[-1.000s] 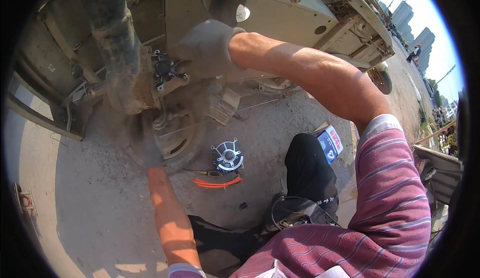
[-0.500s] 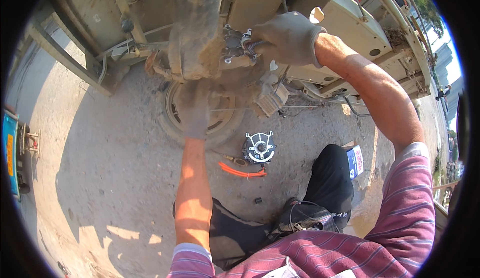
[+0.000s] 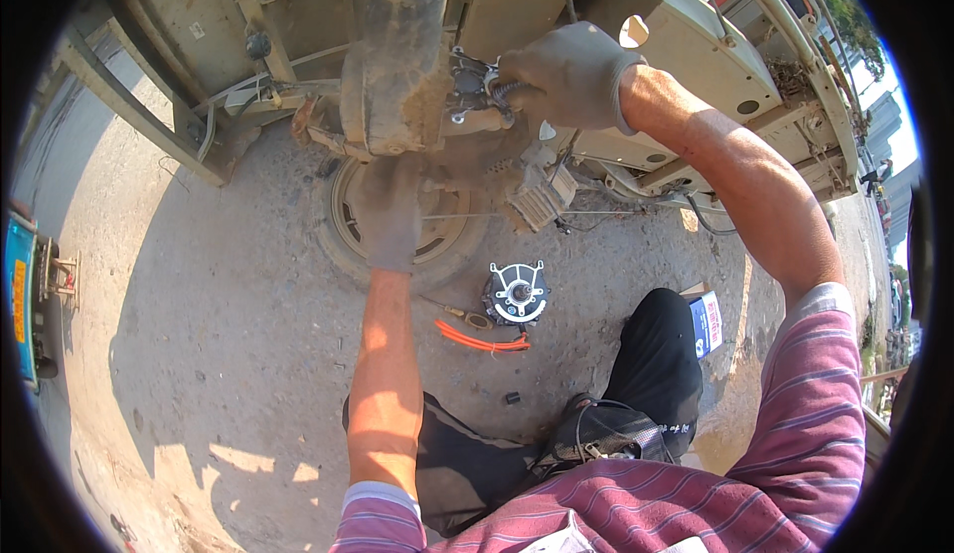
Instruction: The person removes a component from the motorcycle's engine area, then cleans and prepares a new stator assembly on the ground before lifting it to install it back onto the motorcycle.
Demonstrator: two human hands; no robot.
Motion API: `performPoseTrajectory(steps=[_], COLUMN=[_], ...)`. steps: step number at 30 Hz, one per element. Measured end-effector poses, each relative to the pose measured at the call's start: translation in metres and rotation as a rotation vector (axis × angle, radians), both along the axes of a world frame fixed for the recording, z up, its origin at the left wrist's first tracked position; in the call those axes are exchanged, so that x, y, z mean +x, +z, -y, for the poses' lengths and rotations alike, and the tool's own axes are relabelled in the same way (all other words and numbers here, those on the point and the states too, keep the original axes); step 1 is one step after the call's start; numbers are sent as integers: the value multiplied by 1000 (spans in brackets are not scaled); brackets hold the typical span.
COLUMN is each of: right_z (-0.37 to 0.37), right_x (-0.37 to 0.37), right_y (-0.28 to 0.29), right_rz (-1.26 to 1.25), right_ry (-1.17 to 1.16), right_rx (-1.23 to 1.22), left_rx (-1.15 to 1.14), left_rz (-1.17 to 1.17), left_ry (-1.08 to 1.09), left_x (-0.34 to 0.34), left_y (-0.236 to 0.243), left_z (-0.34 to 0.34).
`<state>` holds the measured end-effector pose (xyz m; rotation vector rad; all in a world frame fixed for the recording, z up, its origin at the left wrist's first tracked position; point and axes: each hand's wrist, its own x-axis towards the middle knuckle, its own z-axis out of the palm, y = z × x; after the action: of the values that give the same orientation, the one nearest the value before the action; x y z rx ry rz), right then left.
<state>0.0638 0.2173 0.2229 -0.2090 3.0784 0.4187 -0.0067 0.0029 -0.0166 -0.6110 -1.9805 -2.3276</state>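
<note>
Vehicle underside (image 3: 686,46) fills the top of the frame, with a thick dusty tube (image 3: 397,56) running down its upper centre. Below that, left of centre, I see a wheel (image 3: 452,230). The right hand (image 3: 571,76), gloved, is half closed at upper centre, fingertips at the springy end of a dark metal fitting (image 3: 472,86) beside the tube; I can't tell how firmly it grips. The left hand (image 3: 390,215), also gloved, blurs in front of the wheel, its fingers and any hold unclear. A round part (image 3: 519,293) lies mid-frame, just above orange strips (image 3: 482,339).
</note>
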Motion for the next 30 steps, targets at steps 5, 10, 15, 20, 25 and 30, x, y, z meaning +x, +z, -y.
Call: performPoseTrajectory(steps=[5, 10, 15, 20, 25, 30], right_z=[0, 0, -3, -5, -10, -20], right_x=[2, 0, 1, 5, 8, 14], right_y=[2, 2, 4, 8, 12, 8], right_rz=[-16, 16, -6, -67, -80, -114], right_ry=[26, -5, 33, -8, -47, -38], right_rx=[8, 32, 42, -62, -155, -112], left_rx=[-95, -8, 36, 3, 17, 21], left_rz=[-164, -35, 14, -12, 3, 22], left_ry=[68, 53, 21, 47, 53, 51], left_x=[1, 2, 2, 2, 5, 7], left_y=[2, 8, 9, 11, 15, 19], left_z=[0, 2, 2, 2, 2, 1])
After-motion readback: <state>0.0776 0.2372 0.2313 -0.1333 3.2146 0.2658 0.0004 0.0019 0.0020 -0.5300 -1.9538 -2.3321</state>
